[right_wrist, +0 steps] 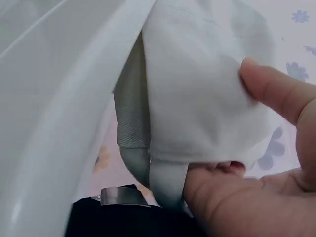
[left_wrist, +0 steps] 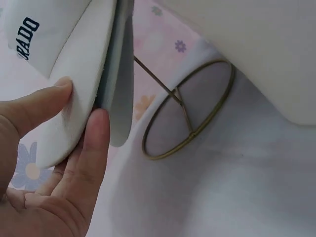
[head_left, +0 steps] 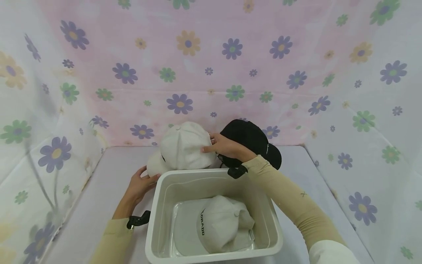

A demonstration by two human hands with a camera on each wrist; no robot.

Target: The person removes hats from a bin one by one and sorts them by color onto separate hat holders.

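A white cap [head_left: 188,146] with dark lettering on its front is at the back of the table, brim to the left. My left hand [head_left: 137,186] pinches its brim [left_wrist: 81,98], thumb on top and fingers beneath. At the cap's back, my right hand [right_wrist: 256,182] grips the edge, thumb outside and fingers at the strap opening. Behind the held brim, the left wrist view shows a second pale brim-shaped piece [left_wrist: 122,94]. Another white cap [head_left: 219,223] with dark lettering lies inside the white plastic bin [head_left: 184,175].
A black cap [head_left: 245,135] stands right of the held cap, behind my right forearm. A brass-coloured ring base [left_wrist: 217,118] with a thin rod shows behind the bin in the left wrist view. Flowered cloth walls [head_left: 211,80] surround the white table [head_left: 99,205].
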